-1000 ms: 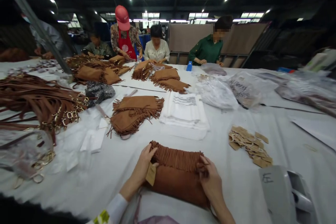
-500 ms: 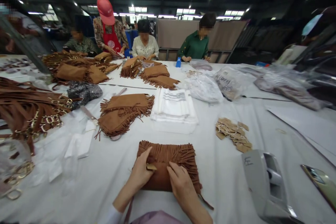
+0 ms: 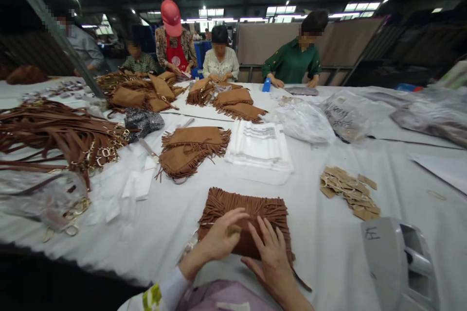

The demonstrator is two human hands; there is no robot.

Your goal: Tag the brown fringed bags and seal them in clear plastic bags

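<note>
A brown suede fringed bag [image 3: 251,214] lies flat on the white table [image 3: 321,252] right in front of me. My left hand [image 3: 221,238] rests on the bag's near left part with its fingers curled over a small tan tag [image 3: 233,229]. Beside it, my right hand [image 3: 270,255] lies flat on the bag, fingers spread. A strap end [image 3: 301,282] trails out from under the bag at the right.
Two more fringed bags [image 3: 191,148] lie farther out, beside a stack of white bags [image 3: 260,148]. Brown straps with gold clasps [image 3: 62,136] are heaped at left, tan tags [image 3: 348,194] at right, a grey tape dispenser [image 3: 397,262] near right. Several people work at the far side.
My hands have shifted on the bag: the right one moved toward the middle and spread flat, the left one slid inward with the tag. The bag now lies flatter.
</note>
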